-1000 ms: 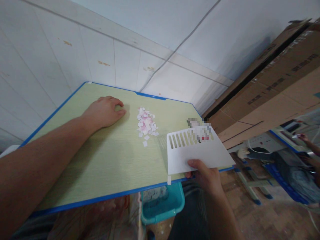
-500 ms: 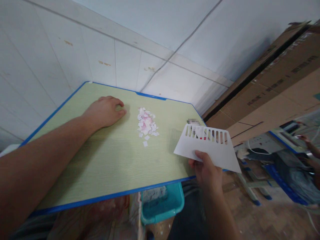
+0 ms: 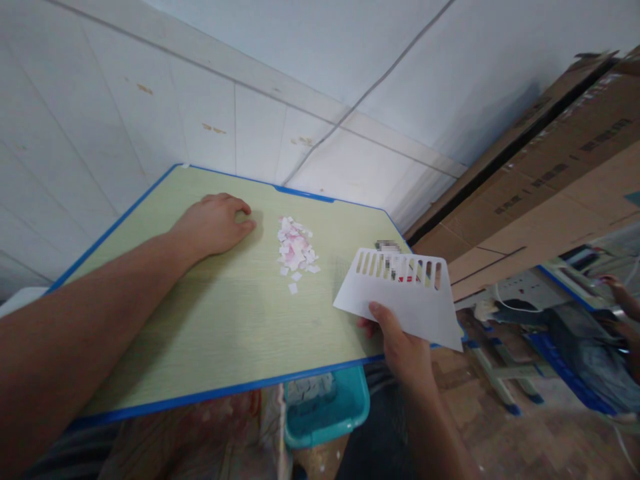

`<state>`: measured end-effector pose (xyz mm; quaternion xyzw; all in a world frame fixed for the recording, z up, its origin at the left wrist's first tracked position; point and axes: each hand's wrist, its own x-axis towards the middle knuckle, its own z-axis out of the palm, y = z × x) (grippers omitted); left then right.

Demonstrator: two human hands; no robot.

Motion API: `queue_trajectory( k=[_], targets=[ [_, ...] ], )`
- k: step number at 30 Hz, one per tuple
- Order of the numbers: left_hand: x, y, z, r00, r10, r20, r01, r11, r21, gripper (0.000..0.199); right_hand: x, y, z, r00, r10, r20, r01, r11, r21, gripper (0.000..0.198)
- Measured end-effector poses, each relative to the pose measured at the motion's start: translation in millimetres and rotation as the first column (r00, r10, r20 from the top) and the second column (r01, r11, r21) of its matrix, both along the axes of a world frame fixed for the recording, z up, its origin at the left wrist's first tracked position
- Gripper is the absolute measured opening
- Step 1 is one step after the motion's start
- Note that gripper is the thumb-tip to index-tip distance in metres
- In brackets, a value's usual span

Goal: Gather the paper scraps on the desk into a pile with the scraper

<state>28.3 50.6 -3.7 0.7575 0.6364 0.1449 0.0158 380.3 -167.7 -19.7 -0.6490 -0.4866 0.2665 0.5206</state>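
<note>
My right hand [image 3: 400, 340] grips the near edge of a white slotted card [image 3: 395, 300], thumb on top. A row of long cut-outs runs along the card's far edge, and it is held at the right side of the desk [image 3: 225, 327]. Resting on the desktop, my left hand [image 3: 215, 223] is loosely curved, with a gap between thumb and forefinger and nothing in it. Just right of it lies a heap of small paper scraps [image 3: 295, 245], white with some pink. A few scraps lie apart at its near side.
Under the desk's front edge hangs or stands a teal bin [image 3: 327, 413] with grey-white bits inside. Tall cardboard boxes [image 3: 540, 173] lean along the right. A small blurred item [image 3: 389, 247] lies behind the card. Another person's hand [image 3: 613, 283] shows far right.
My right hand has moved a little to the left with the card, bringing it nearer the paper scraps. My left hand stays put on the desk.
</note>
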Motion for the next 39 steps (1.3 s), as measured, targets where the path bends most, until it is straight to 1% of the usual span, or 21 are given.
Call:
queue_trajectory(
  k=[7,18,22,25,28,30,32,36,39],
  targets=[
    [-5.0,7.6,-7.4,1.0,-0.018,-0.001,0.018,1.0,0.017,0.071,-7.3,-13.1,4.3,0.998,0.001,0.069,0.003,0.998,-0.057,0.037],
    [1.0,1.8,-4.8,1.0,0.005,0.022,-0.006,1.0,0.018,0.064,-41.5,-31.4,13.9,0.995,0.07,0.075,-0.059,0.988,-0.14,0.041],
    [3.0,-0.7,-3.4,0.999,0.017,0.028,-0.017,1.0,0.02,0.06,-52.9,-33.7,16.0,0.986,0.143,0.085,-0.128,0.978,-0.162,0.042],
    [4.8,-3.1,-1.9,0.999,0.021,0.033,-0.021,1.0,0.015,0.057,-59.4,-33.5,15.6,0.976,0.215,0.028,-0.207,0.963,-0.174,0.041],
    [6.0,-5.3,-0.3,0.999,0.025,0.041,-0.025,1.0,0.012,0.057,-62.0,-31.6,14.8,0.966,0.251,-0.068,-0.259,0.953,-0.158,0.041],
    [6.1,-5.8,0.2,0.999,0.018,0.051,-0.019,1.0,0.009,0.058,-61.5,-30.1,14.9,0.964,0.241,-0.109,-0.255,0.957,-0.138,0.041],
    [5.7,-5.5,-0.1,0.998,0.013,0.066,-0.013,1.0,0.005,0.06,-60.0,-29.5,14.8,0.965,0.239,-0.106,-0.252,0.958,-0.136,0.042],
    [4.9,-3.8,-2.2,0.995,0.01,0.1,-0.011,1.0,0.008,0.059,-58.2,-32.1,11.9,0.957,0.285,-0.058,-0.29,0.947,-0.136,0.045],
    [5.0,-3.5,-2.8,0.992,0.004,0.125,-0.006,1.0,0.01,0.058,-58.4,-35.0,8.9,0.949,0.305,-0.081,-0.312,0.944,-0.105,0.045]
  ],
)
